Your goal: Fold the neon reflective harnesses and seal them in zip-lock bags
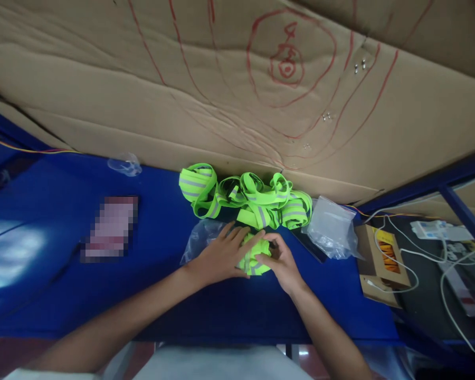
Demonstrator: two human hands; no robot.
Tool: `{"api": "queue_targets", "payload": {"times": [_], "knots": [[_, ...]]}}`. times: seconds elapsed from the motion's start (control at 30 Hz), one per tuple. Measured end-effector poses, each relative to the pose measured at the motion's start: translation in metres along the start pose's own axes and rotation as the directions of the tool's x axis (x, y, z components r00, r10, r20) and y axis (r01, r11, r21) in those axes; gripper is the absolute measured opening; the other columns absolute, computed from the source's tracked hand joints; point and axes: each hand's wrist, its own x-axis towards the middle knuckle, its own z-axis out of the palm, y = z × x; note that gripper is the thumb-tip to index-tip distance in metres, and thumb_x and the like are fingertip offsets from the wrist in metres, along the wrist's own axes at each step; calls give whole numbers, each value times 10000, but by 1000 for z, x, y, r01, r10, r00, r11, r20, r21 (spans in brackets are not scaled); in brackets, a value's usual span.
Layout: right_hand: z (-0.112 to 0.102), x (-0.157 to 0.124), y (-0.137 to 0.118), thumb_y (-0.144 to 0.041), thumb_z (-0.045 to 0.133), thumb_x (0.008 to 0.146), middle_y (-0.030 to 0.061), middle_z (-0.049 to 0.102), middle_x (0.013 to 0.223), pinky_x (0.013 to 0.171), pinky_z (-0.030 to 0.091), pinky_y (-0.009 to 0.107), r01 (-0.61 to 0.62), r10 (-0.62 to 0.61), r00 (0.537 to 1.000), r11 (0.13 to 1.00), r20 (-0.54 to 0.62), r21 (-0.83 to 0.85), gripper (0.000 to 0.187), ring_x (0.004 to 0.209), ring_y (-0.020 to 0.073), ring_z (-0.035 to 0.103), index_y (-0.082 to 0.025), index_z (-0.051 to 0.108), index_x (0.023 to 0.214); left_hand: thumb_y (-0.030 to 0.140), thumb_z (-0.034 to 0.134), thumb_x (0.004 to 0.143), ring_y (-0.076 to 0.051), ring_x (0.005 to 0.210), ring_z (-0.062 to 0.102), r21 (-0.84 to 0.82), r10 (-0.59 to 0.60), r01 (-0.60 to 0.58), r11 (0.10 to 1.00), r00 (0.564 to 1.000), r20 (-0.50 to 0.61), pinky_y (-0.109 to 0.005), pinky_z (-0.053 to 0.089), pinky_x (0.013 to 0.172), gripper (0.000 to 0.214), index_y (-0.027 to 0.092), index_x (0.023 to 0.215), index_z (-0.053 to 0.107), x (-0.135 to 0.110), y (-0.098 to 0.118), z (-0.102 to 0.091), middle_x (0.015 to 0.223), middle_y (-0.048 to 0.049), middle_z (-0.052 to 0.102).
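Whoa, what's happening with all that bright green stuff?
Someone's left hand and right hand are holding a bundled neon-green reflective strap between them, over a blue table. More reflective straps lie looped and coiled just behind, against the cardboard wall.

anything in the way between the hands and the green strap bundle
Nothing visible is: the left hand and the right hand both touch the green strap bundle. The other green straps lie beyond it, and the clear plastic bag shows past the left hand.
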Motion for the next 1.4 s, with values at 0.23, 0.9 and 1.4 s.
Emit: {"api": "queue_targets", "payload": {"times": [0.23, 0.9, 1.4], "knots": [[-7, 4, -9, -210, 972, 484, -37, 670, 822, 712, 504, 266, -159, 161, 987, 985, -26, 73, 552, 785, 158, 620, -222, 703, 966, 665, 873, 711, -398, 1282, 567, -6, 128, -128, 992, 992, -18, -573, 365, 1159, 1216, 229, 1652, 239, 9, 14, 0, 1383, -202, 579], [-8, -4, -17, -432, 895, 731, 39, 723, 1138, 834, 586, 318, -29, 29, 1000, 1000, 9, -7, 614, 1010, 221, 714, -285, 613, 1256, 605, 913, 693, -365, 1251, 605, -136, 40, -38, 990, 999, 14, -454, 487, 1017, 1287, 298, 1660, 121, 22, 23, -22, 1395, -155, 581], [-3, -1, -17, -453, 829, 834, 15, 729, 898, 674, 562, 285, 84, -80, 996, 991, 47, -105, 319, 753, 162, 644, -225, 694, 1011, 523, 898, 765, -372, 1311, 570, -162, -35, 31, 986, 999, -24, -457, 459, 1082, 1314, 278, 1671, -22, 36, -1, -28, 1438, -182, 543]]}}
